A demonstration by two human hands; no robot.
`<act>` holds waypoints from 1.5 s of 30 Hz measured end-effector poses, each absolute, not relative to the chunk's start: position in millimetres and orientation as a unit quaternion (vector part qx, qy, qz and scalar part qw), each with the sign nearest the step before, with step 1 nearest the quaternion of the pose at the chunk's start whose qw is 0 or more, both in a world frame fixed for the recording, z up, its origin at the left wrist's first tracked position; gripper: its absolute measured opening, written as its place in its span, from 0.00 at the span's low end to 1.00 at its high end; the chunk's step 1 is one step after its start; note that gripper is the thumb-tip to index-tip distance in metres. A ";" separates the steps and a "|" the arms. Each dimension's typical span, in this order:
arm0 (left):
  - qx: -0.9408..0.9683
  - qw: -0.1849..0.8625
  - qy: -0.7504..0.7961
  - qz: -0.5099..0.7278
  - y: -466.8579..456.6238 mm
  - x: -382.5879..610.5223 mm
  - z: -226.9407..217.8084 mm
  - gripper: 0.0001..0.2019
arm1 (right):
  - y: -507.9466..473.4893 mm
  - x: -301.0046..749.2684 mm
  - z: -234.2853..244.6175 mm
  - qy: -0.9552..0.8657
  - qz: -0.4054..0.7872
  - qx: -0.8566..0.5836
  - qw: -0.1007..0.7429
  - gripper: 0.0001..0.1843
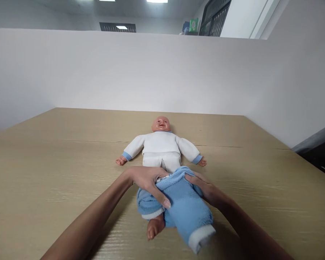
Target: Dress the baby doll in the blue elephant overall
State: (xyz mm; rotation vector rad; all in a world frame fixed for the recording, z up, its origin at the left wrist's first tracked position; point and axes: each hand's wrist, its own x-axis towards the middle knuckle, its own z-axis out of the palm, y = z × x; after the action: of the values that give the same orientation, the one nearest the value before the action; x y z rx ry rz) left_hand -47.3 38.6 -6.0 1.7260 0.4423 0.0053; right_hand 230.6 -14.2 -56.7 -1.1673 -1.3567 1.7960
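- The left hand (148, 180) grasps the fluffy light-blue cloth trousers with white cuffs (191, 207); its thumb lies extended over the outside of the fabric, spread well away from the fingers, which are mostly hidden at the waistband.
- The right hand (204, 186) pinches the opposite side of the same waistband, its fingers bent onto the cloth and close together; its thumb cannot be made out.
- The trousers are between both hands, around the legs of the baby doll with a smooth plastic head and a white long-sleeved top (161, 142), below its white lower body.
- At the leg on the left hand's side, the brown plastic foot (155, 227) sticks out past the bunched cuff; the other trouser leg stretches toward the camera, with no foot visible at its cuff.
- The doll lies face up, arms spread, on the light-brown wood-grain table (70, 180), its head toward the white partition wall (151, 72).
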 end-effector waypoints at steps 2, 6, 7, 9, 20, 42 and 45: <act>0.753 0.627 0.199 0.013 37.4 -48.4 -9.6 0.20 | -15.6 227.3 -54.9 -0.518 0.687 -0.425 0.280 0.32; 0.725 0.665 0.161 0.078 35.2 -51.5 -13.5 0.23 | -14.2 227.5 -44.8 -0.608 0.716 -0.288 0.185 0.31; 0.712 0.681 0.154 0.081 34.9 -52.4 -14.3 0.24 | -13.3 228.8 -42.9 -0.624 0.724 -0.249 0.155 0.30; 0.694 0.700 0.152 0.073 34.7 -54.3 -16.3 0.23 | -11.6 231.4 -42.0 -0.643 0.729 -0.206 0.111 0.26; 0.695 0.694 0.184 0.024 36.2 -60.8 -27.1 0.22 | -18.1 215.3 -56.1 -0.466 0.760 -0.339 0.300 0.31; 0.697 0.697 0.167 0.013 36.1 -59.6 -22.9 0.29 | -18.3 225.7 -40.6 -0.605 0.725 -0.254 0.208 0.26; 0.697 0.688 0.192 0.059 33.5 -57.0 -21.7 0.23 | -20.6 221.8 -45.2 -0.574 0.699 -0.302 0.301 0.26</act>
State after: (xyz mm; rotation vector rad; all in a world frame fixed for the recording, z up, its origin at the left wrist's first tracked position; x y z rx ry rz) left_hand -57.0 33.5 -21.7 1.5609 0.4308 0.1317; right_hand 221.8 -20.6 -45.2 -0.8020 -1.5234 1.8540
